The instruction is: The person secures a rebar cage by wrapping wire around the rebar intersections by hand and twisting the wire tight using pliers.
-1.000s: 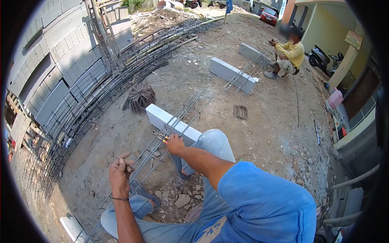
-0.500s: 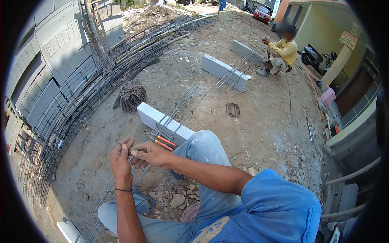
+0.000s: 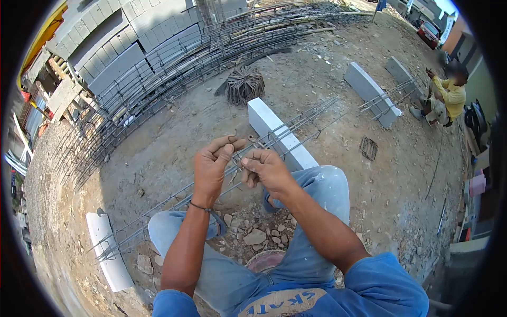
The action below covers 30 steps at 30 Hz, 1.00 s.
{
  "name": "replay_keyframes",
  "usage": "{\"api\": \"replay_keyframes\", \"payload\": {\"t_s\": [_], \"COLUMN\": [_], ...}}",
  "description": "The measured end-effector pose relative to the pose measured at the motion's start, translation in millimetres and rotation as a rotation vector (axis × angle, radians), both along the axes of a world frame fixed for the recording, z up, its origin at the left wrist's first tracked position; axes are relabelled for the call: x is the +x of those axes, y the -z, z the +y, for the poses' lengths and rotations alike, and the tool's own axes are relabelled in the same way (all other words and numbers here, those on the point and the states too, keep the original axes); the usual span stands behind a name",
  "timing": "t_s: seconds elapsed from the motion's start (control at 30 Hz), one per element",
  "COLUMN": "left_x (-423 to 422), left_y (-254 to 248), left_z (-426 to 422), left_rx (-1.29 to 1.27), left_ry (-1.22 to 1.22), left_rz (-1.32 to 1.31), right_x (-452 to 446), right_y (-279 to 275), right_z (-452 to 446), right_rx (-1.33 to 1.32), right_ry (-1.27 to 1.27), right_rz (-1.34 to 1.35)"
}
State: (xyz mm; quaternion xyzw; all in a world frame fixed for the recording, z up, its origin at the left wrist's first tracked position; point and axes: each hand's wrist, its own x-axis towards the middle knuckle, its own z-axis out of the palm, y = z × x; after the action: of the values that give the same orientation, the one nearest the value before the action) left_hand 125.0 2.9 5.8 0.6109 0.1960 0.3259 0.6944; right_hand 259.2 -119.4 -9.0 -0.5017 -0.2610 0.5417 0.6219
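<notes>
My left hand (image 3: 212, 165) is closed in a pinch, with a thin bent wire loop showing above its fingertips. Close beside it on the right, my right hand (image 3: 262, 170) is also pinched; a thin piece shows at its fingertips, too small to make out. Both are over a long steel rebar frame (image 3: 305, 119). The frame rests across a pale block (image 3: 282, 133) beyond my hands and another white block (image 3: 107, 250) at lower left. The pliers (image 3: 257, 141) lie on the frame just above my right hand, their handles mostly hidden behind it.
A bundle of bent rods (image 3: 244, 85) sits beyond the near block. Long rebar cages (image 3: 174, 79) lie before stacked grey blocks (image 3: 108, 66). A person in yellow (image 3: 449, 95) crouches at right near more blocks (image 3: 372, 94). Small steel ties (image 3: 368, 148) and stones (image 3: 254, 237) lie on the ground.
My right hand let go of the pliers and came over beside my left hand. Both hands are now higher over the frame. The view has turned left.
</notes>
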Motion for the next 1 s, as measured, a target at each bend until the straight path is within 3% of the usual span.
{"api": "replay_keyframes", "payload": {"t_s": [0.13,0.23,0.3,0.53,0.8,1.0], "left_x": [-2,-9,-17,-25,-27,-31], "left_y": [-12,-15,-25,-33,-33,-32], "left_z": [-2,7,12,7,1,-4], "left_rx": [0.269,0.493,0.995,1.066,1.294,1.139], "left_ry": [-0.181,-0.17,-0.158,-0.172,-0.348,-0.331], "left_rz": [0.132,0.183,0.234,0.147,0.186,0.255], "right_x": [-2,-5,-3,-4,-11,-13], "right_y": [7,6,7,2,-3,0], "right_z": [2,2,0,-1,-1,0], "right_rx": [-0.032,-0.043,-0.026,0.011,0.031,0.031], "right_ry": [-0.063,-0.093,-0.082,-0.077,-0.056,-0.054], "right_rz": [0.038,0.05,0.037,0.017,-0.024,-0.019]}}
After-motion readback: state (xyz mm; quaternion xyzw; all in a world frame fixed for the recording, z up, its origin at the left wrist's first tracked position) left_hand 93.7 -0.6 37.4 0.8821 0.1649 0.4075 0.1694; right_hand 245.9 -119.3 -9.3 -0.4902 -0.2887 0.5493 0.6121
